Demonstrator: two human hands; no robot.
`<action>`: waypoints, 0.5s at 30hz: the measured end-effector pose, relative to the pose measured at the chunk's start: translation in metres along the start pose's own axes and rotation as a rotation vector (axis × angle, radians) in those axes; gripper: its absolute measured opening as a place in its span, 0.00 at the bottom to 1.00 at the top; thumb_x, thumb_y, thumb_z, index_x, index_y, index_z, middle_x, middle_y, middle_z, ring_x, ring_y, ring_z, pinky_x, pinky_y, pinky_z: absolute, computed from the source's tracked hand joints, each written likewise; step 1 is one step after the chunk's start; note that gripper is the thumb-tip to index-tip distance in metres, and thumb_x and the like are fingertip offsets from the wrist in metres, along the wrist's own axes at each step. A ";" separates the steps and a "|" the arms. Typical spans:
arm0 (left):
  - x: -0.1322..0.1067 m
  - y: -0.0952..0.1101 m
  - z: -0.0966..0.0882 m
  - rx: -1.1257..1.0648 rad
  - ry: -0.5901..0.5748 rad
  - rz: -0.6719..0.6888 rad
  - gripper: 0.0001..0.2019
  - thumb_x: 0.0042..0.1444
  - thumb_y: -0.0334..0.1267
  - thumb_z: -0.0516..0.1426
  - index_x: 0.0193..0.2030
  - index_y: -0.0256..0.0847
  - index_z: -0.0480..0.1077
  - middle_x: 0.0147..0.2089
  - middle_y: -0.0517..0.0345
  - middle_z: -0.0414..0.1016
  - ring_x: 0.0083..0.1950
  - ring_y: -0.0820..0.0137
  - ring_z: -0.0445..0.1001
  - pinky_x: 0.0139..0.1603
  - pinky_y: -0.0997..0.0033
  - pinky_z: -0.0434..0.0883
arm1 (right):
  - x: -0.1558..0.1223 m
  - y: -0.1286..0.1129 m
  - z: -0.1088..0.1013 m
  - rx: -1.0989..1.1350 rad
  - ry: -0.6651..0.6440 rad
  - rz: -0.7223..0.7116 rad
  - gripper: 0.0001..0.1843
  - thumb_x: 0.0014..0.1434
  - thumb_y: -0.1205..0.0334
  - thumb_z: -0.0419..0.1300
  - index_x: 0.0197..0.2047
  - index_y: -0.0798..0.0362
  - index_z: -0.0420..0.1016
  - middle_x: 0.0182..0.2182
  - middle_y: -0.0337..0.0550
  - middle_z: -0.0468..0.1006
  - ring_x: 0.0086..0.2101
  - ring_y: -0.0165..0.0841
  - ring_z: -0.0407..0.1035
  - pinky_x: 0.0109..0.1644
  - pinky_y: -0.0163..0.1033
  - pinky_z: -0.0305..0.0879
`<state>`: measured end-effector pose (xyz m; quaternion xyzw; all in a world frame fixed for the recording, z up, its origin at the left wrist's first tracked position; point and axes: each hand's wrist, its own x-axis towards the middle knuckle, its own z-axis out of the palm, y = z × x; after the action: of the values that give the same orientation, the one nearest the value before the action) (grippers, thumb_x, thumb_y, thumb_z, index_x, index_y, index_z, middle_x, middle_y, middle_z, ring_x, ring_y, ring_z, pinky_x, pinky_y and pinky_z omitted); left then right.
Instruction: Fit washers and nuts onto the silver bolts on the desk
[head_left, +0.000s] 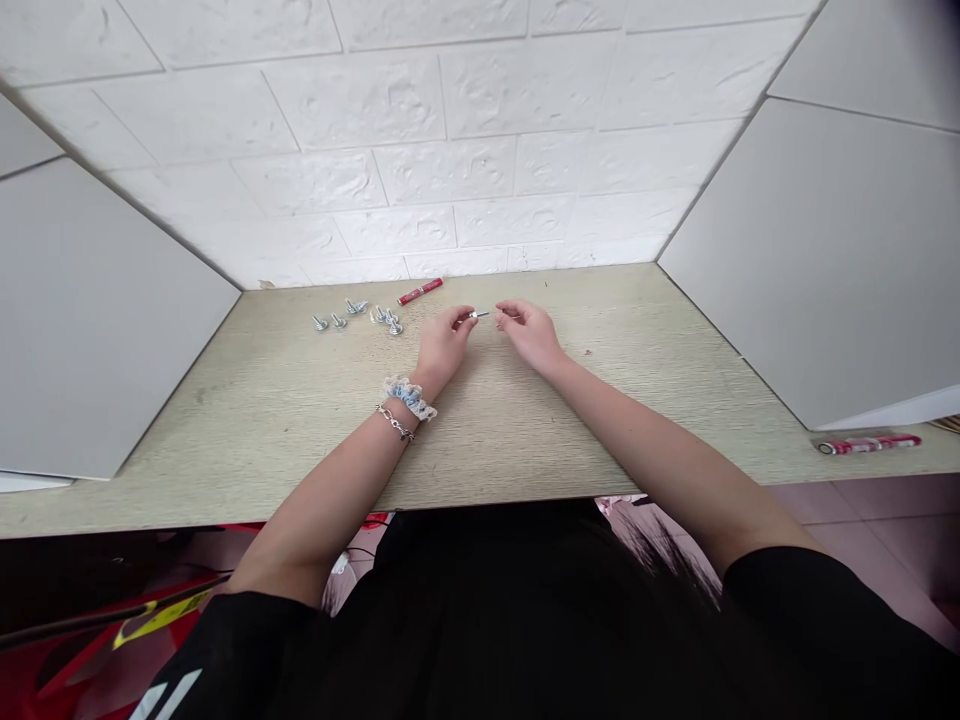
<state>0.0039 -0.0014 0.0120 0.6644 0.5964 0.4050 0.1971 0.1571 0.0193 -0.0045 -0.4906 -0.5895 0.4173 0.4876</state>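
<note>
My left hand (444, 342) rests on the light wooden desk (300, 420), its fingers pinched on a small metal screw (480, 315) whose tip points right. My right hand (531, 330) lies a short way to the right of it, fingers curled together near the screw's tip; whether they hold anything is too small to make out. Several loose silver screws (358, 316) lie scattered on the desk to the left of my left hand. A red pen-like tool (420, 291) lies behind them near the wall.
White brick-pattern wall stands behind the desk, with grey panels on the left (90, 320) and right (825, 260) closing it in. Another red tool (870, 443) lies at the desk's right front edge. Red objects sit below the desk's front edge at the left.
</note>
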 end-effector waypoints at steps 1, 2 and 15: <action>0.002 -0.002 0.000 -0.034 0.018 -0.031 0.12 0.59 0.34 0.56 0.48 0.35 0.74 0.44 0.51 0.79 0.43 0.69 0.75 0.50 0.68 0.70 | 0.001 0.001 -0.003 -0.178 -0.035 -0.077 0.12 0.55 0.65 0.58 0.43 0.55 0.75 0.39 0.44 0.78 0.38 0.31 0.72 0.51 0.42 0.66; 0.003 -0.004 0.000 -0.070 0.031 -0.060 0.12 0.59 0.34 0.56 0.48 0.34 0.74 0.45 0.51 0.79 0.44 0.68 0.75 0.51 0.68 0.70 | 0.002 0.003 -0.005 -0.337 -0.083 -0.137 0.13 0.55 0.67 0.57 0.44 0.55 0.76 0.40 0.45 0.78 0.41 0.33 0.72 0.52 0.43 0.65; 0.006 -0.007 0.000 -0.164 0.047 -0.109 0.12 0.56 0.34 0.56 0.46 0.34 0.74 0.45 0.49 0.79 0.45 0.66 0.76 0.52 0.65 0.71 | -0.026 -0.035 0.000 -0.871 -0.200 -0.673 0.16 0.63 0.65 0.49 0.45 0.58 0.76 0.41 0.51 0.79 0.43 0.37 0.72 0.52 0.45 0.65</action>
<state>-0.0011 0.0056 0.0082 0.6030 0.6010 0.4565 0.2585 0.1521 -0.0127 0.0250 -0.3894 -0.8750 0.0013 0.2878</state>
